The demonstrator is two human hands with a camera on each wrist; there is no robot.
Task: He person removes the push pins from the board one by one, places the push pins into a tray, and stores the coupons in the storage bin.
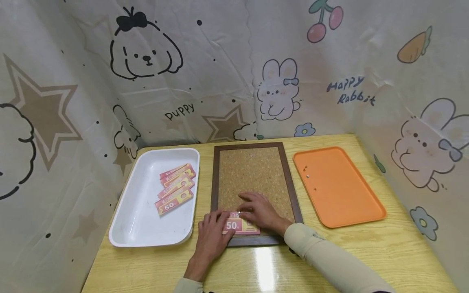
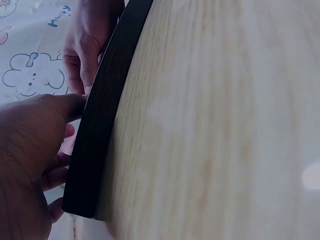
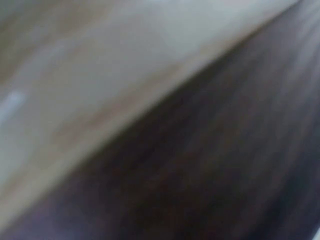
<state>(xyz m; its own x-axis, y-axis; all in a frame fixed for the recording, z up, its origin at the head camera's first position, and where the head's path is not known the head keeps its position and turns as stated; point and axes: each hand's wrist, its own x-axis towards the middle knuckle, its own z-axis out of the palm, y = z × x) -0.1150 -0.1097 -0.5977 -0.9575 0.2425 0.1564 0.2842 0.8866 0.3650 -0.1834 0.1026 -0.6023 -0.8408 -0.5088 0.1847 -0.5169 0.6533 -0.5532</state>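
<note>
A red and yellow paper coupon marked 50 lies at the lower end of a cork board with a dark brown frame. My left hand rests over the coupon's left end and the frame, its thumb on the paper. At the coupon's top edge my right hand pinches a small shiny thumbtack, mostly hidden by the fingertips. In the left wrist view the right hand points down close to the left thumb, beyond the dark frame edge. The right wrist view is blurred and shows only frame and table.
To the left stands a white tray with several overlapping coupons. An orange tray on the right holds several small tacks near its left edge. Printed curtains surround the wooden table.
</note>
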